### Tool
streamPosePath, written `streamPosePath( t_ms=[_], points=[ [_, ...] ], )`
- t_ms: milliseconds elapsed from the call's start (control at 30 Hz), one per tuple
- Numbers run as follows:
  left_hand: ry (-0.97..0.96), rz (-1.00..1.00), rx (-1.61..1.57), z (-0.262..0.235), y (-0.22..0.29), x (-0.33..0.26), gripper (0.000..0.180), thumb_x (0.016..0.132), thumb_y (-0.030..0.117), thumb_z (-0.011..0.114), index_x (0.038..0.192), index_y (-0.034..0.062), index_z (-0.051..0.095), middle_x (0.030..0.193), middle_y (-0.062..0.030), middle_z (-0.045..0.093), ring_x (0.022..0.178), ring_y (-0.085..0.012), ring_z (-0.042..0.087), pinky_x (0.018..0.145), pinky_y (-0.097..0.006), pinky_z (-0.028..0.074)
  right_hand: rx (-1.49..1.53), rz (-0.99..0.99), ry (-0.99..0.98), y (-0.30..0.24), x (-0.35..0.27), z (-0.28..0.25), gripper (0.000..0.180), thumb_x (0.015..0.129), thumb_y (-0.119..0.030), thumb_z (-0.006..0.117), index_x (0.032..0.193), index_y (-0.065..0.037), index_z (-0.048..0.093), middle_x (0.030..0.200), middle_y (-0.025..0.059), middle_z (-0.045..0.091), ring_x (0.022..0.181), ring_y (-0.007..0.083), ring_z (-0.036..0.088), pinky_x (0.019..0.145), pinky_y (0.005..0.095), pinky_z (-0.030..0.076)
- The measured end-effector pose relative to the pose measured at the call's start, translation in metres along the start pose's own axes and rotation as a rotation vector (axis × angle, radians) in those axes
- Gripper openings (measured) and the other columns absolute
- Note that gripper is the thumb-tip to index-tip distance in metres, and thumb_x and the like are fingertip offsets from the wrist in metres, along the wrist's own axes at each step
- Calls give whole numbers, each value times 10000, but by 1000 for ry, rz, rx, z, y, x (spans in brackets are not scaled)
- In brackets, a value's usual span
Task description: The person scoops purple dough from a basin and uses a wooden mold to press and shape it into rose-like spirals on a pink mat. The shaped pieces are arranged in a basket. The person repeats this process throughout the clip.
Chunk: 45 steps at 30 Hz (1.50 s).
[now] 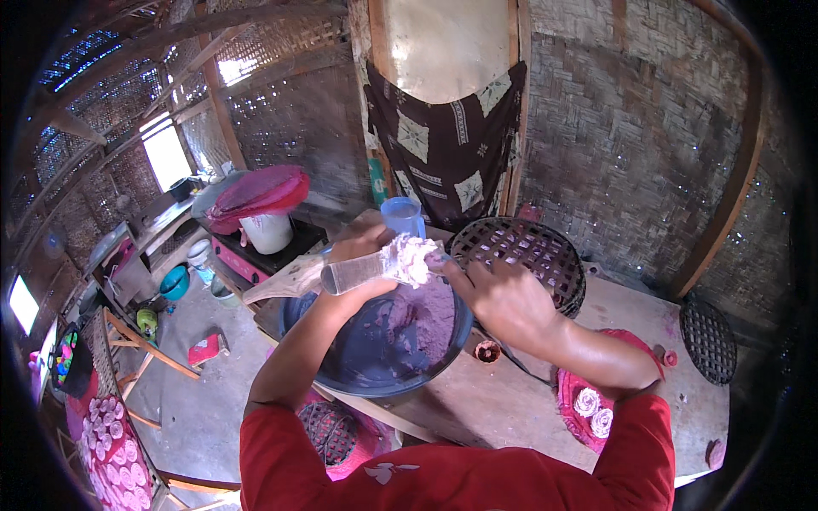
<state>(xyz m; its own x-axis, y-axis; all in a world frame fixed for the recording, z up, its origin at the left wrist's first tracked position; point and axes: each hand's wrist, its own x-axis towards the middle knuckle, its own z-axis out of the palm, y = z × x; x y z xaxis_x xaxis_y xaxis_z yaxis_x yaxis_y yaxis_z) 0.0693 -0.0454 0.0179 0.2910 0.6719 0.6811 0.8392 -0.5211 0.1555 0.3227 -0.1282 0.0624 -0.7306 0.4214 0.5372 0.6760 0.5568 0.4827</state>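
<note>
Woven walls [630, 128] are surrounding your work area, with a dark patterned cloth [464, 140] hanging at the far middle. You are working over a wooden tabletop [613, 311], on which a wide blue basin [336, 366] is sitting near the middle. Purple crumbly mixture [430, 319] is lying inside it, heaped toward the right side.

Left hand [362, 243]: you are gripping a wooden-handled tool [358, 271] above the basin, your fingers clamping round its grey thick part while the handle is pointing left. Pale lilac dough [411, 260] is clinging to the tool's right end, clear of the mixture below.

Right hand [507, 302]: you are bringing curled fingers against the right side of that dough. Fingertips are touching it; whether they are pinching or only pressing, you cannot tell from this view.

Surroundings: a blue cup [403, 215] is standing just beyond the basin. To its right, a dark openwork basket [545, 255] is resting on the tabletop. A small brown cup [486, 351] is standing just right of the basin. Farther right, two rosette pieces [594, 413] are lying on a pink-red tray [569, 419], partly hidden by your right arm. At the far left, a white pot [269, 233] is sitting on a pink stove [234, 262], and a magenta cover [260, 196] is lying over the pot.
</note>
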Motion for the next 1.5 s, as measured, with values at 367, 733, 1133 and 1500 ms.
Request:
streamPosePath(
  t_ms=[367, 733, 1133, 1500],
  points=[
    [200, -160, 377, -17, -22, 27, 260, 838, 323, 621, 1027, 155, 683, 957, -99, 699, 886, -331, 659, 763, -459, 506, 138, 289, 57, 30, -5, -10, 381, 769, -116, 618, 1148, -82, 637, 769, 95, 657, 616, 264, 673, 503, 375, 517],
    [41, 160, 178, -7, 25, 3, 269, 799, 361, 675, 1002, 184, 675, 977, -89, 699, 928, -307, 675, 784, -455, 537, 2, -89, 74, 20, 16, 7, 306, 814, -171, 571, 1105, -107, 645, 748, 28, 613, 635, 169, 654, 479, 310, 488],
    [76, -31, 434, 6, -33, -15, 226, 801, 271, 645, 1008, 200, 703, 986, -70, 706, 916, -301, 672, 800, -429, 535, 7, 19, 12, 45, -1, -26, 384, 788, -168, 597, 1166, -119, 638, 726, 33, 600, 604, 194, 644, 499, 337, 499],
    [-63, -118, 410, -1, -10, -11, 321, 772, 391, 655, 1007, 172, 677, 996, -71, 678, 958, -286, 651, 821, -393, 528, 58, -39, -34, 21, 9, -7, 379, 794, -152, 582, 1164, -84, 628, 747, 42, 628, 601, 194, 660, 473, 342, 507]
  ],
)
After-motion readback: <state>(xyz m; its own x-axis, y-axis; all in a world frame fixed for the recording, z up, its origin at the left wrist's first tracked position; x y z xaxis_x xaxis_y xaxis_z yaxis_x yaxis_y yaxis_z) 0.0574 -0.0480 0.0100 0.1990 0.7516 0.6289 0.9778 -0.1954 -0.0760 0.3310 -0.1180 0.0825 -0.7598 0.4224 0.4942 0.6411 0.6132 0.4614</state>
